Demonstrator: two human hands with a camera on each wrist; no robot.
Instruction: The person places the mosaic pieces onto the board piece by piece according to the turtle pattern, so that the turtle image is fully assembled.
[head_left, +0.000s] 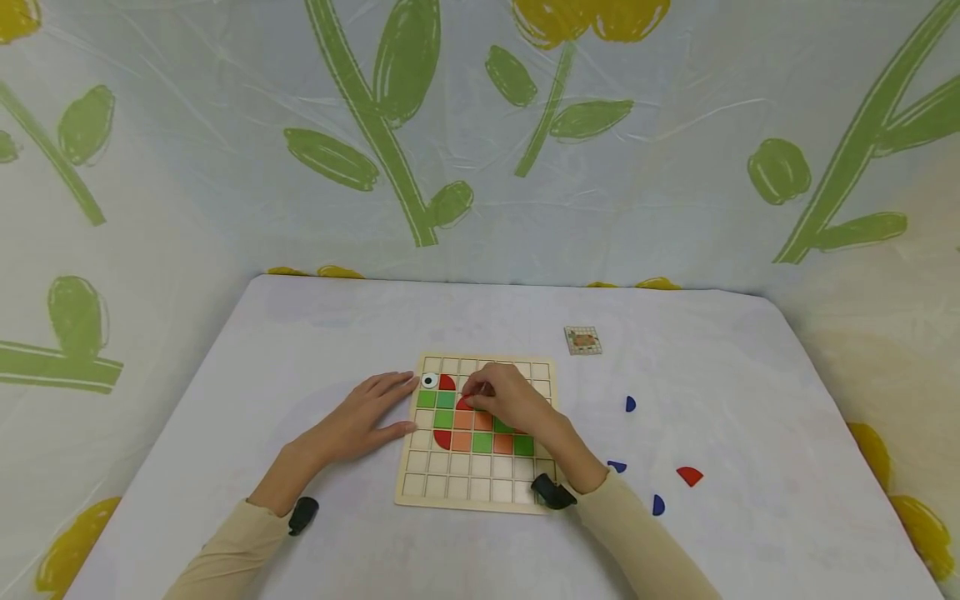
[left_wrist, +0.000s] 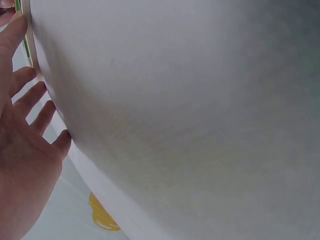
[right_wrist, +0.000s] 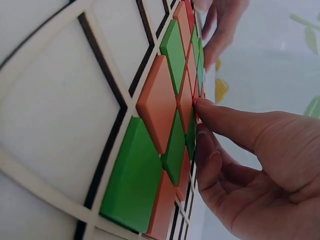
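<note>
A wooden grid board (head_left: 472, 505) lies on the table, holding several green, orange and red tiles and a round eye piece (head_left: 429, 381). My left hand (head_left: 360, 421) lies along the board's left edge, fingers extended, fingertips touching the rim. Over the upper middle of the board, my right hand (head_left: 517, 400) pinches a red quarter-circle tile (head_left: 463, 404) between thumb and fingers, down at a grid cell. The right wrist view shows a green tile (right_wrist: 132, 175) and an orange tile (right_wrist: 157, 105) set close by; the pinched tile is mostly hidden there.
Right of the board lie blue half-round pieces (head_left: 631, 404) (head_left: 658, 505), another blue piece (head_left: 617, 466) and a red quarter-circle piece (head_left: 690, 476). A small patterned card (head_left: 583, 340) sits behind the board, to the right. Flower-printed cloth rises behind the table.
</note>
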